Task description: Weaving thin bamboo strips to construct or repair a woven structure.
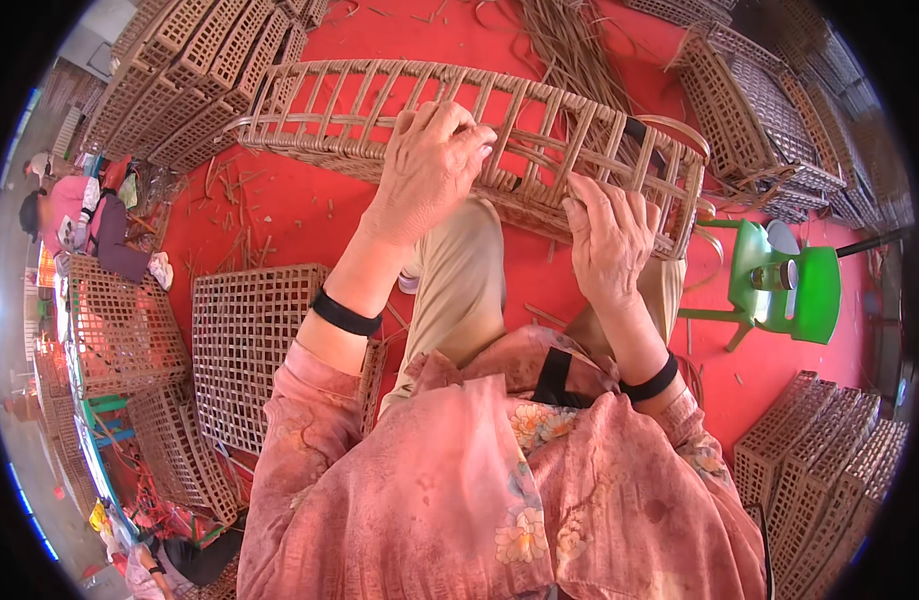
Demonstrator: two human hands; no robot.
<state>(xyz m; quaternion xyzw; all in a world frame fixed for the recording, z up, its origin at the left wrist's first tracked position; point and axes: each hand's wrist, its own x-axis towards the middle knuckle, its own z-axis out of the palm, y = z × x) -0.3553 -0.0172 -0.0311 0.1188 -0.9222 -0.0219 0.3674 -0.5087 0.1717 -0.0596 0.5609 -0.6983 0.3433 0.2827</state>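
A long, narrow wicker basket point(370, 100) of brown strands lies across my knees, its open lattice side facing up. My left hand point(430, 170) is over the middle of the lattice, thumb and fingers pinched together at the weave; what lies between the fingertips is partly hidden. To its right, my right hand point(615, 235) is closed on the basket's near edge, fingers curled at the upright strands. A dark strip point(635, 130) crosses the far rim near the right end, and a loose strand loops out beside it.
Stacked wicker baskets stand at the far left point(195, 70), far right point(760, 110) and near right point(810, 450). A green stool point(815, 290) holding a cup point(775, 276) is to the right. Loose strands point(580, 50) lie beyond the basket. Another person point(90, 215) sits at left.
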